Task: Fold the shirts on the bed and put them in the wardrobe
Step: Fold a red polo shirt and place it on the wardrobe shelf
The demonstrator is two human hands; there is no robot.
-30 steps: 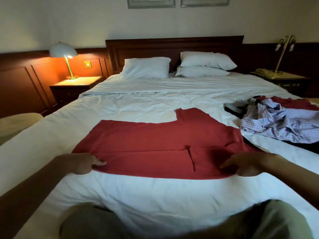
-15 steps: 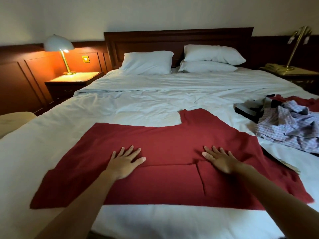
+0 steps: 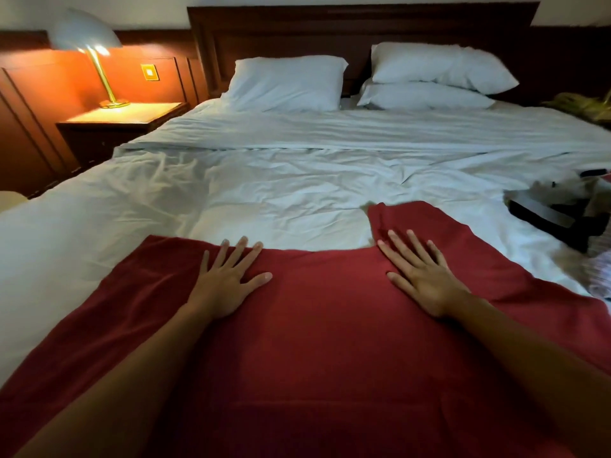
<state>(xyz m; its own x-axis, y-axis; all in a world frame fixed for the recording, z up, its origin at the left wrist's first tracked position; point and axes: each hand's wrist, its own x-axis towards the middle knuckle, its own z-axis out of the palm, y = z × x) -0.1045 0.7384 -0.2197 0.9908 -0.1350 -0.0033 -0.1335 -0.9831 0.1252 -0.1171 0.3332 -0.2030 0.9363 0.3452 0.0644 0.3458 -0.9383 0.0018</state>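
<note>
A red shirt (image 3: 324, 325) lies spread flat across the near part of the white bed (image 3: 297, 180). One part of it reaches farther up the bed on the right. My left hand (image 3: 228, 279) presses flat on the shirt near its far edge, fingers straight and spread. My right hand (image 3: 420, 272) lies flat on the shirt too, just below that raised part, fingers spread. Neither hand holds any cloth. More clothes (image 3: 562, 213), dark and light, sit in a heap at the bed's right edge.
Three white pillows (image 3: 287, 84) lean against the dark wooden headboard (image 3: 330, 31). A lit lamp (image 3: 89, 51) stands on the bedside table (image 3: 122, 117) to the left. Something yellowish (image 3: 585, 104) shows at the far right.
Both hands have slid forward over the red shirt, from its middle to its far edge, staying flat. The camera has come closer and lower over the bed.
</note>
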